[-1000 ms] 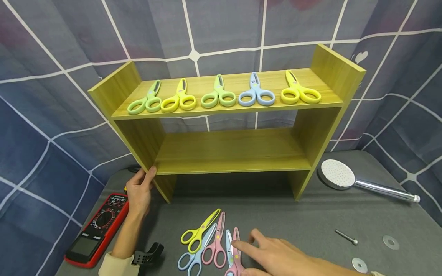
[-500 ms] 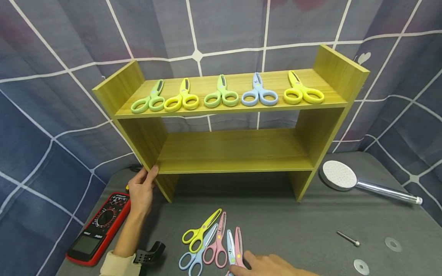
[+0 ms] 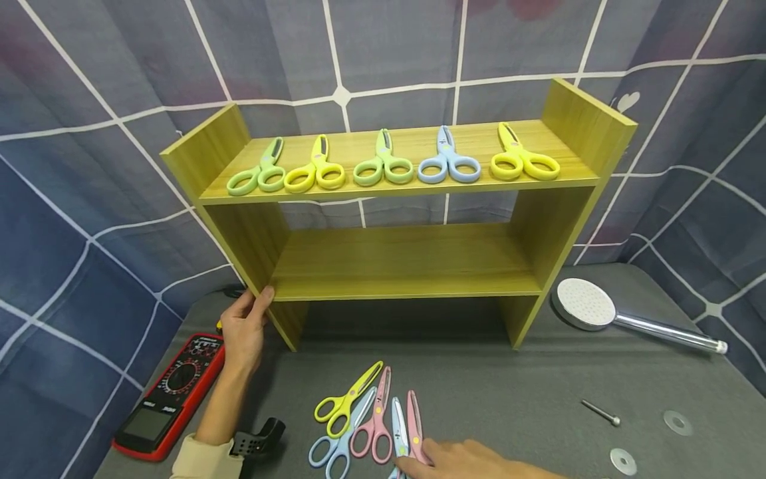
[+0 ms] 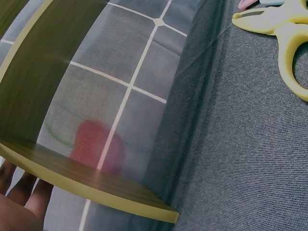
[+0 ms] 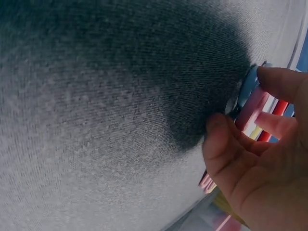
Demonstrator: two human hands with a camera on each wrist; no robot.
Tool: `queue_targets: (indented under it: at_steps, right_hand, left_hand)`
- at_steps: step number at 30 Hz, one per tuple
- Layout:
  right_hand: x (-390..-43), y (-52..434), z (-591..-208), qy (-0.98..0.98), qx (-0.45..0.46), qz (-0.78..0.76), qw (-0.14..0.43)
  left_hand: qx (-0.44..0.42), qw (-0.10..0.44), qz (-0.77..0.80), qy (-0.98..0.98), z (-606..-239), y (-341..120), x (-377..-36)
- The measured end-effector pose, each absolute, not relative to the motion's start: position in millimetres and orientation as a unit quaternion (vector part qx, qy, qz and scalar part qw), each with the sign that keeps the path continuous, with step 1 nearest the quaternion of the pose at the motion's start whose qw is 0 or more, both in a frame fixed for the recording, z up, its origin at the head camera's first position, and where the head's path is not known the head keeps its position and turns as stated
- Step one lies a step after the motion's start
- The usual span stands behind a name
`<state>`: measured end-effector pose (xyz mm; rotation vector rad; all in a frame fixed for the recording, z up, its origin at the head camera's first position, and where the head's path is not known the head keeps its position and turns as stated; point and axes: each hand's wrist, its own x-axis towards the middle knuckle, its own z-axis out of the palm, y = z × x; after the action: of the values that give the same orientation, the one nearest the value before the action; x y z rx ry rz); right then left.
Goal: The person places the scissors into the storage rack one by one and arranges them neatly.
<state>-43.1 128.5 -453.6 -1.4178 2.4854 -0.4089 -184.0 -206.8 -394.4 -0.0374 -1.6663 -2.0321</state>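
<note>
Right hand (image 3: 473,462) at 6 o'clock, fingers curled, pinching pink scissors (image 3: 414,426) on the grey cloth. Left hand (image 3: 245,326) at 9 o'clock grips shelf (image 3: 407,266) edge. Count: five scissors on cloth, five on top shelf.

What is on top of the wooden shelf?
Five scissors lie in a row on the top board: green, yellow, green, blue, yellow. Nothing hides them.

Two-tier yellow-green wood-grain shelf (image 3: 407,263), smooth matt; pastel plastic-handled scissors (image 3: 374,422), glossy; grey cloth-covered bench (image 3: 514,392), rough weave; chrome metal shower head (image 3: 604,309), polished.
</note>
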Motion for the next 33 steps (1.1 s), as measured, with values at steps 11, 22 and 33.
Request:
queue_targets:
  at_steps: [11, 22, 33]
  right_hand:
    - [-49, 124, -422, 0.829, -0.516, -0.216, -0.005]
    - [-81, 91, -362, 0.850, -0.427, -0.274, -0.143]
    - [-131, 42, -323, 0.877, -0.392, -0.256, -0.107]
  left_hand:
    - [0.005, 0.246, -0.736, -0.630, -395, -206, -181]
    - [-0.004, 0.263, -0.737, -0.622, -396, -207, -183]
    - [-0.006, 0.280, -0.718, -0.637, -394, -206, -186]
